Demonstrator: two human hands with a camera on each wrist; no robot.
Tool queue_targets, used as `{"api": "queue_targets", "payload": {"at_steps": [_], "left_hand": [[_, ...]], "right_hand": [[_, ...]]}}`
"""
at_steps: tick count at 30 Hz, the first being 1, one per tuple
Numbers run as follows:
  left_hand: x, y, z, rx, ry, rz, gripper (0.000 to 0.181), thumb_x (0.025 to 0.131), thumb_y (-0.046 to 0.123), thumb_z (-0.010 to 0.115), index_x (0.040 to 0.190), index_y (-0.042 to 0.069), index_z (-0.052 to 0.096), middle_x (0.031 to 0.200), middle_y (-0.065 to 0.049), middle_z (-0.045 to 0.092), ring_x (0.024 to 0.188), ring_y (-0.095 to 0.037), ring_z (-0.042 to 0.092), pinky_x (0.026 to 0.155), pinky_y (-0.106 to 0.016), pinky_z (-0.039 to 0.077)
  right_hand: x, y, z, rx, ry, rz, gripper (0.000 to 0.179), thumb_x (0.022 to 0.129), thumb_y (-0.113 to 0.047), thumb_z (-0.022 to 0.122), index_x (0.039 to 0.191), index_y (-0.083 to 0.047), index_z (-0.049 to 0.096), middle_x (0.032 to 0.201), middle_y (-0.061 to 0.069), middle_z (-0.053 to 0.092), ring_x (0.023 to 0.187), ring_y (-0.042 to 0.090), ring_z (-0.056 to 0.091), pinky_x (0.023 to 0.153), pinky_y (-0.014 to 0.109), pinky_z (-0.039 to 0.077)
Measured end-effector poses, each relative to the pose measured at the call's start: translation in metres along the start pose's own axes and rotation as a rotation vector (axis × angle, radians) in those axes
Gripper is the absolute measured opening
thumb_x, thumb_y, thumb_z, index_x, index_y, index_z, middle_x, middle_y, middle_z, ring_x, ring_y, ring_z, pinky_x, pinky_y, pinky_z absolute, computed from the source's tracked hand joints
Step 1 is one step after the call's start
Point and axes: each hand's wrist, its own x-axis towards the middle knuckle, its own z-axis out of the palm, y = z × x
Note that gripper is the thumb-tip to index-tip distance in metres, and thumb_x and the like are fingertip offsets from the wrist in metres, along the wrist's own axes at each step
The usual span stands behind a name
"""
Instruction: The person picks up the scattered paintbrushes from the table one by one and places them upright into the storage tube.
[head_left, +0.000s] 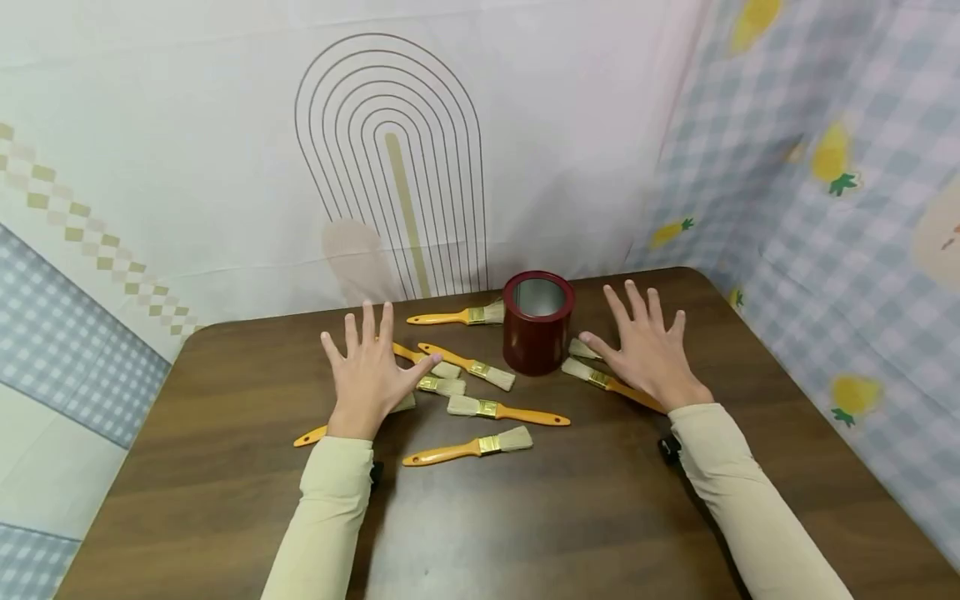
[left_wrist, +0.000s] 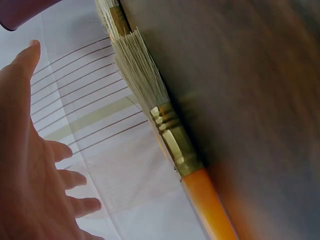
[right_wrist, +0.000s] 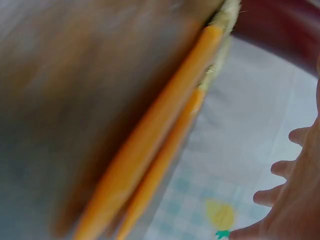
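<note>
My left hand (head_left: pixel 367 375) has its fingers spread over the left part of the brush group, holding nothing. Partly hidden beneath it lies a paintbrush with an orange handle (head_left: pixel 311 436); the left wrist view shows a brush's pale bristles (left_wrist: pixel 142 67) and brass-coloured ferrule close by. My right hand (head_left: pixel 651 354), fingers also spread, is right of a dark red can (head_left: pixel 536 333) with an open top. Below that palm lie two paintbrushes, one with bristles (head_left: pixel 576 369) toward the can; their orange handles (right_wrist: pixel 150 135) run side by side in the right wrist view.
Several more paintbrushes lie scattered on the brown wooden table (head_left: pixel 480 525), including one in front (head_left: pixel 468 447), one in the middle (head_left: pixel 510 411) and one behind, partly hidden by the can (head_left: pixel 450 317). A white patterned cloth (head_left: pixel 187 125) hangs along the table's back edge; a checked cloth (head_left: pixel 810 250) hangs at right.
</note>
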Motion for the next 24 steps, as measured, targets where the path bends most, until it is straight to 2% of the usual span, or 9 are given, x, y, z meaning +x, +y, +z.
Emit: {"api": "queue_targets", "payload": {"at_steps": [7,11,16,20,24], "left_hand": [[-0.004,-0.004,0.002,-0.028,-0.025,-0.005,0.118,0.086,0.092,0.048,0.171,0.018,0.016,0.175,-0.021,0.010,0.159,-0.050,0.011,0.116,-0.083,0.000],[-0.007,-0.008,0.001,-0.029,-0.051,-0.008,0.114,0.088,0.089,0.050,0.171,0.017,0.018,0.175,-0.022,0.011,0.159,-0.051,0.012,0.116,-0.083,0.002],[-0.012,-0.014,0.000,-0.040,-0.087,-0.002,0.111,0.090,0.086,0.050,0.170,0.016,0.019,0.175,-0.021,0.011,0.159,-0.051,0.013,0.118,-0.080,0.002],[-0.014,-0.019,-0.003,-0.051,-0.096,0.005,0.109,0.091,0.086,0.047,0.170,0.016,0.020,0.175,-0.021,0.012,0.158,-0.051,0.016,0.119,-0.079,0.003],[-0.015,-0.021,-0.006,-0.070,-0.092,0.011,0.107,0.093,0.086,0.045,0.170,0.015,0.022,0.175,-0.021,0.015,0.157,-0.051,0.019,0.119,-0.079,0.007]], "right_hand": [[0.002,-0.026,-0.012,0.124,0.103,-0.093,0.089,0.101,-0.070,0.053,0.168,-0.017,0.028,0.174,0.015,0.022,0.157,0.045,0.023,0.114,0.078,0.024],[0.006,-0.044,-0.016,0.208,0.064,-0.136,0.089,0.100,-0.069,0.056,0.168,-0.020,0.029,0.174,0.011,0.023,0.156,0.042,0.026,0.108,0.078,0.035],[0.015,-0.060,-0.012,0.323,-0.029,-0.145,0.089,0.098,-0.071,0.058,0.169,-0.029,0.024,0.175,0.000,0.019,0.159,0.036,0.024,0.105,0.086,0.030],[0.024,-0.066,-0.005,0.400,-0.070,-0.160,0.092,0.098,-0.070,0.060,0.169,-0.026,0.023,0.176,-0.003,0.016,0.159,0.035,0.026,0.111,0.077,0.034],[0.031,-0.070,0.001,0.474,-0.056,-0.173,0.093,0.098,-0.067,0.062,0.170,-0.023,0.022,0.175,-0.002,0.015,0.158,0.035,0.026,0.115,0.066,0.039]]}}
